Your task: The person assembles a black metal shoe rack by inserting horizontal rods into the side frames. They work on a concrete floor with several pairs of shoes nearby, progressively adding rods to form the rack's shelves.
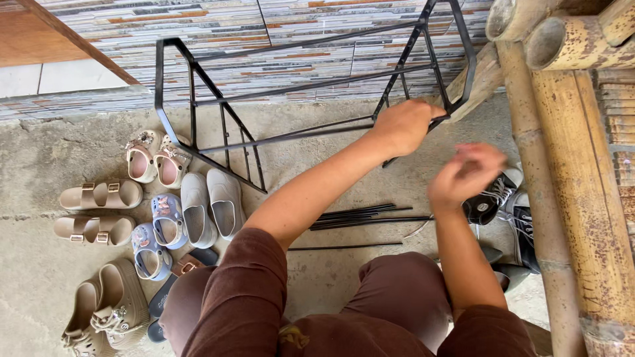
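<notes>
Clamped around a bar of the black metal-rod shoe rack frame (311, 99) in the upper middle of the frame, the left hand (405, 124) keeps a closed grip. Right of centre, the right hand (465, 173) is motion-blurred above black lace-up sneakers (506, 201), its grip unclear; loose black rods (364, 217) lie on the concrete floor (40, 264) below.

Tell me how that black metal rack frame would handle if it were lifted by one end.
The rack frame is thin open tubing, so probably light for its size. Its rails look rigid, though it may wobble. The left hand grips only one end, so it would likely swing or tip.
</notes>
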